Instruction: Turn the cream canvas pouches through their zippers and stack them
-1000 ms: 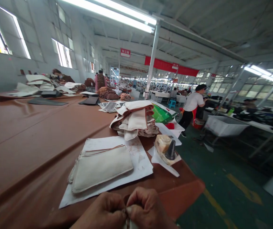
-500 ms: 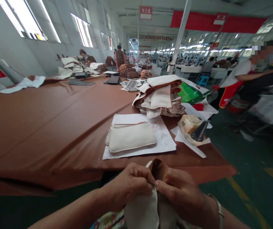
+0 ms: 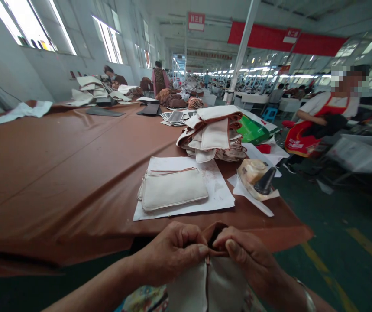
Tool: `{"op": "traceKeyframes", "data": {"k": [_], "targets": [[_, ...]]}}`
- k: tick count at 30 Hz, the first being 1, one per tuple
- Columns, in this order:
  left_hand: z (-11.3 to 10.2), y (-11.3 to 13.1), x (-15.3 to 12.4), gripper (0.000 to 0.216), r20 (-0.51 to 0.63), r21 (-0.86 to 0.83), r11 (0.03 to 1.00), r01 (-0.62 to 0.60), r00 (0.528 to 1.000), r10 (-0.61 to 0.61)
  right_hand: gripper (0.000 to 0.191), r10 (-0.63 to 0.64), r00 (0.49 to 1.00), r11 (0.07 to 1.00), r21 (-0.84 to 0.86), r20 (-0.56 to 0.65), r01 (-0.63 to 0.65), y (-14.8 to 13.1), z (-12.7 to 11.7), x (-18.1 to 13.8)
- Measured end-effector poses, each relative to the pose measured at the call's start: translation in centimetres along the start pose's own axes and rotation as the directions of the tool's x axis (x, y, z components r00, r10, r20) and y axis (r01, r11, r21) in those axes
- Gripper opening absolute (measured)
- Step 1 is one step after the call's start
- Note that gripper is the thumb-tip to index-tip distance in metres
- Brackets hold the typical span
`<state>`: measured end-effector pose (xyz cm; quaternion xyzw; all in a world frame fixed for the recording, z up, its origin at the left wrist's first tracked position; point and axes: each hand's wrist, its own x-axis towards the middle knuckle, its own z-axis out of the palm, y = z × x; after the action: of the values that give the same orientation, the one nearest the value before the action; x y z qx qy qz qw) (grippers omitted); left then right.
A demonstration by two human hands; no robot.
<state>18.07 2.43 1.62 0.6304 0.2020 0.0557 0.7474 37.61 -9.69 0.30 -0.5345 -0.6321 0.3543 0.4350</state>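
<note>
Both hands grip the upper edge of a sewn white leather piece [image 3: 223,281] with a brown inner side, held in front of the table's near edge. My left hand [image 3: 176,247] pinches its edge between thumb and bent fingers, left of a vertical seam. On the other side of that seam, my right hand [image 3: 247,255] is closed on the folded brown edge, thumb on top. The piece's lower part hangs down over patterned cloth. Just beyond the hands, a stack of flat white stitched pieces [image 3: 174,190] rests on a white sheet [image 3: 221,197].
A brown-covered table [image 3: 59,173] spreads ahead and left. Behind the sheet stands a taller pile of white pieces [image 3: 216,134]. At the right edge sit a yellowish block [image 3: 252,171] and a black cone [image 3: 265,182]. A person in a red apron [image 3: 305,134] stands at right.
My right hand has shifted slightly right and its thumb has lifted from the seam, so the edge is spread wider. The view has turned a little; the person at right has turned.
</note>
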Motion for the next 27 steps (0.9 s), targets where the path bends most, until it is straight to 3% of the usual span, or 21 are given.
{"op": "traceKeyframes", "data": {"k": [3, 7, 11, 13, 15, 18, 21, 23, 27], "targets": [[0.2, 0.4, -0.1, 0.043, 0.015, 0.000, 1.000, -0.013, 1.000, 0.013, 0.035, 0.080, 0.985, 0.992, 0.086, 0.153, -0.094, -1.5, -0.8, 1.0], [1.3, 0.0, -0.1, 0.042, -0.017, -0.102, 0.990, -0.096, 0.995, 0.095, 0.035, 0.122, 0.983, 0.950, 0.271, 0.140, -0.157, -1.1, 0.0, 1.1], [2.4, -1.1, 0.1, 0.043, -0.132, -0.270, 0.946, -0.182, 0.980, 0.151, 0.039, 0.164, 0.979, 0.780, 0.592, 0.119, -0.202, 1.3, 1.8, 0.3], [2.4, -1.1, 0.3, 0.043, -0.134, -0.197, 0.958, -0.208, 0.974, 0.183, 0.036, 0.173, 0.977, 0.795, 0.568, 0.123, -0.212, 1.8, 1.6, 0.3], [2.0, -0.5, 0.3, 0.042, -0.081, -0.003, 0.973, -0.229, 0.970, 0.228, 0.033, 0.148, 0.980, 0.887, 0.420, 0.131, -0.190, 1.4, 0.7, 0.7], [1.4, 0.8, 0.2, 0.039, -0.005, 0.247, 0.933, -0.262, 0.962, 0.272, 0.036, 0.092, 0.980, 0.967, 0.219, 0.179, -0.130, -0.1, -0.8, 1.6], [1.3, 1.7, 0.2, 0.033, -0.031, 0.355, 0.884, -0.305, 0.941, 0.337, 0.039, 0.076, 0.981, 0.988, 0.120, 0.176, -0.099, -1.0, -1.1, 2.1], [1.0, 1.6, 0.3, 0.032, -0.058, 0.308, 0.915, -0.262, 0.954, 0.293, 0.040, 0.083, 0.986, 0.986, 0.129, 0.143, -0.102, -0.8, -0.7, 2.1], [-0.2, 0.8, 0.8, 0.055, -0.006, -0.041, 0.997, -0.066, 0.998, 0.066, 0.039, 0.102, 0.988, 0.951, 0.281, 0.114, -0.130, 0.4, 0.1, 1.7]]}}
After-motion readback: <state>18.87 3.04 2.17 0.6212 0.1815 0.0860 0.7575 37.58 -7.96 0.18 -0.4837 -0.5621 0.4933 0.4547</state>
